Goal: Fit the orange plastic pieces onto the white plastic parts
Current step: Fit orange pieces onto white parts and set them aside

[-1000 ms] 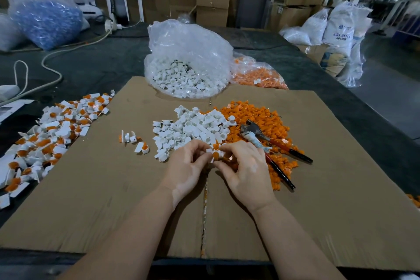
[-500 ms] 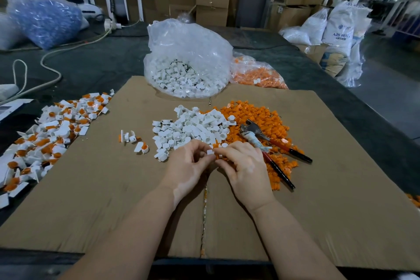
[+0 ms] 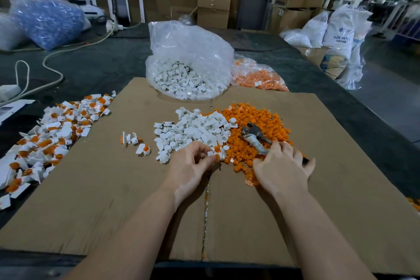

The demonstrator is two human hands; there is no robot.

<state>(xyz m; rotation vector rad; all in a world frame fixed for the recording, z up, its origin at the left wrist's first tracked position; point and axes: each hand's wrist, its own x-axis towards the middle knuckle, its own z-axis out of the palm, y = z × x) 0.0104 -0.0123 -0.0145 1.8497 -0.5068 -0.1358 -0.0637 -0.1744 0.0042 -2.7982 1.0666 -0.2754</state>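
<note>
Just now both hands work over a sheet of cardboard (image 3: 95, 188) spread on the dark tabletop (image 3: 102, 63). The left hand (image 3: 189, 169) pinches a small white part with an orange piece (image 3: 217, 153) between its curled fingertips, right at the near edge of the loose piles. The right hand (image 3: 283, 167) lies with spread, fairly straight fingers over the near side of the orange pieces (image 3: 252, 129), and its fingertips touch the pliers (image 3: 255, 137) that lie across that pile; whether it actually grips the handles is hard to say, since the hand covers them.

Just beyond the left hand sits the heap of white parts (image 3: 195, 129), touching the orange pieces on its right. To the left of the left hand, a few fitted pieces (image 3: 134, 142) lie apart on the cardboard. Farther left, past the cardboard's edge, a wide pile of finished pieces (image 3: 50, 136), white with orange, spreads over the tabletop.

Beyond both hands stands a clear bag of white parts (image 3: 188, 63), and just to its right a flatter bag of orange pieces (image 3: 259, 76). Far off to the left rests a bag of blue pieces (image 3: 45, 20), with a pale cable (image 3: 54, 54) running across the tabletop near it.
</note>
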